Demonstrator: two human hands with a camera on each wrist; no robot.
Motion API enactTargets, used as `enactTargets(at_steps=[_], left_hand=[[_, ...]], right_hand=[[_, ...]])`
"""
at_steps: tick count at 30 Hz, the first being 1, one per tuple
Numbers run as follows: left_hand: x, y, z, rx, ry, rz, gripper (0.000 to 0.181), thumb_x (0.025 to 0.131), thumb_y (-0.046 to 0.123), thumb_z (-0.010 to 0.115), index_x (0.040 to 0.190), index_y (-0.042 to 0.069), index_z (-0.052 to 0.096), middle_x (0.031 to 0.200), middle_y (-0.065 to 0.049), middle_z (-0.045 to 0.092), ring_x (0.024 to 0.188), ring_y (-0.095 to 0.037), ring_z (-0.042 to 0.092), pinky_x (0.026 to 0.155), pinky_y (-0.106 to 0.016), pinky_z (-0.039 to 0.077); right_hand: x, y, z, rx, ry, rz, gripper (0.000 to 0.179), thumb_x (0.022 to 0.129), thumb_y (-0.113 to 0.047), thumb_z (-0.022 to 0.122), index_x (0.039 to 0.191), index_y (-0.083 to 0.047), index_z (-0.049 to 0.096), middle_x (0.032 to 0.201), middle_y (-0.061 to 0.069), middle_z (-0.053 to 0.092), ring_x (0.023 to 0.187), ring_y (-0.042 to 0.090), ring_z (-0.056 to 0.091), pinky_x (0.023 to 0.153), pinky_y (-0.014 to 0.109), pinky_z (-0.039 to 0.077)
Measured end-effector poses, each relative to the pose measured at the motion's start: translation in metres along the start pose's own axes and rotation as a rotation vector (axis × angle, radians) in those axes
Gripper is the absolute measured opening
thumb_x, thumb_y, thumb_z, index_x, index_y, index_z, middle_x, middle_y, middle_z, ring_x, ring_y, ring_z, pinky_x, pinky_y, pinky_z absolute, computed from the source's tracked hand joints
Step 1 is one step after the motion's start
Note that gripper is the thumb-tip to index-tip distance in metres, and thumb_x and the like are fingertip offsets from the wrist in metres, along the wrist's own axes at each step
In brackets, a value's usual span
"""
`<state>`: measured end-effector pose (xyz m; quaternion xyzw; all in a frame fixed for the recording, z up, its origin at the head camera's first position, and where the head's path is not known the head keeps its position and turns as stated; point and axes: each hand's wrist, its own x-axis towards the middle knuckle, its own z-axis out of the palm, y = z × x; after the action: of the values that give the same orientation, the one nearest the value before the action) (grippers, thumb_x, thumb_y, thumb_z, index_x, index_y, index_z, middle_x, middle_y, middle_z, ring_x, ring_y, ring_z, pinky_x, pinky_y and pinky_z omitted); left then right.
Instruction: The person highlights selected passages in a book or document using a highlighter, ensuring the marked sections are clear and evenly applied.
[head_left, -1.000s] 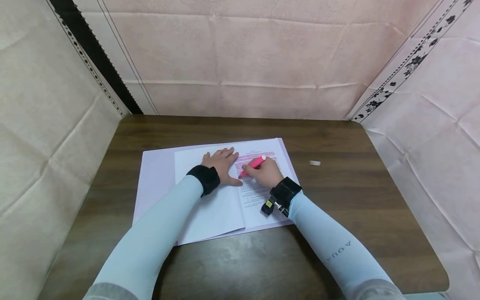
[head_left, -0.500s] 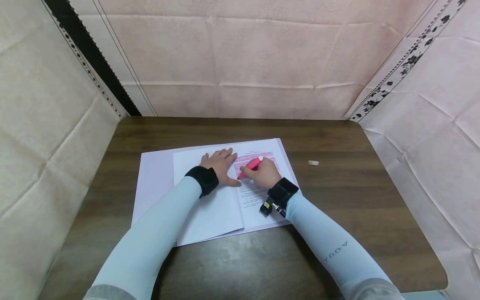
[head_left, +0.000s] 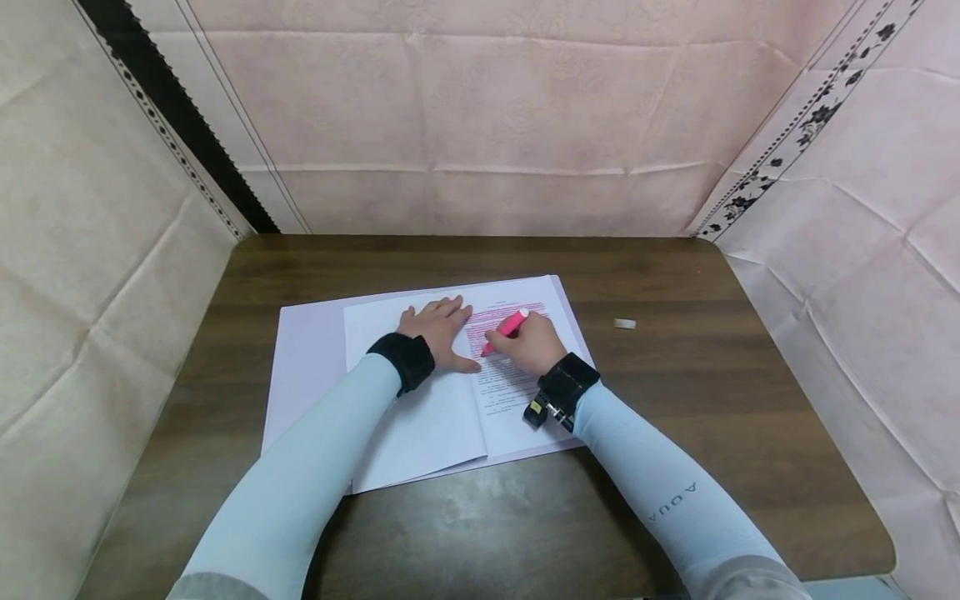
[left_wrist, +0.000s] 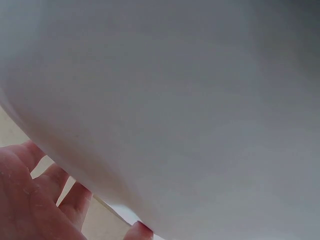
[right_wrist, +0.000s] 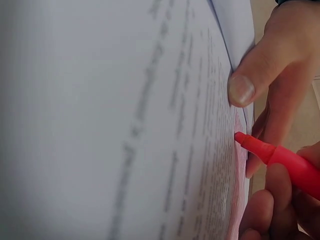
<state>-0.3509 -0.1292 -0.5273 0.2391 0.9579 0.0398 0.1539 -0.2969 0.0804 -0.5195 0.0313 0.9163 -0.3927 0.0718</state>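
My right hand point(head_left: 536, 343) pinches a pink highlighter point(head_left: 513, 322), its tip down at the printed text. In the right wrist view the highlighter point(right_wrist: 295, 170) points at the lines, with pink marking beside its tip. The printed page point(head_left: 510, 393) carries pink-marked lines in its upper part and unmarked lines lower down. My left hand point(head_left: 441, 327) lies spread on the blank left page point(head_left: 420, 433), its thumb reaching to the fold. In the left wrist view white paper fills most of the picture, with the left hand's fingers point(left_wrist: 55, 185) at the lower left.
Under the pages lies a pale lilac cover or folder point(head_left: 303, 358). A small whitish piece point(head_left: 624, 323) sits to the right on the brown wooden table point(head_left: 720, 392). Pale cloth point(head_left: 525, 117) hangs behind the table and on both sides.
The highlighter tip moved slightly left across the text, then back right. The left hand holds its place on the page, and the view has shifted a little.
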Motion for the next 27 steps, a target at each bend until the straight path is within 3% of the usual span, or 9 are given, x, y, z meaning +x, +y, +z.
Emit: enactTargets(at_steps=[15, 27], left_hand=[[-0.001, 0.001, -0.003, -0.014, -0.015, -0.01, 0.121, 0.082, 0.083, 0.076, 0.177, 0.026, 0.027, 0.184, -0.002, 0.017, 0.168, -0.031, 0.019, 0.129, -0.072, 0.015], [-0.002, 0.003, -0.005, -0.007, -0.027, -0.013, 0.121, 0.082, 0.083, 0.075, 0.177, 0.026, 0.026, 0.184, -0.002, 0.017, 0.168, -0.032, 0.018, 0.129, -0.073, 0.015]], right_hand=[[0.001, 0.008, -0.007, 0.01, 0.011, 0.034, 0.032, 0.101, -0.042, 0.082, 0.107, -0.011, 0.077, 0.086, 0.005, 0.075, 0.077, 0.027, 0.07, 0.06, 0.029, 0.051], [-0.002, 0.01, -0.013, -0.001, 0.036, 0.039, 0.035, 0.101, -0.04, 0.082, 0.112, -0.009, 0.074, 0.092, 0.006, 0.074, 0.081, 0.026, 0.069, 0.064, 0.03, 0.053]])
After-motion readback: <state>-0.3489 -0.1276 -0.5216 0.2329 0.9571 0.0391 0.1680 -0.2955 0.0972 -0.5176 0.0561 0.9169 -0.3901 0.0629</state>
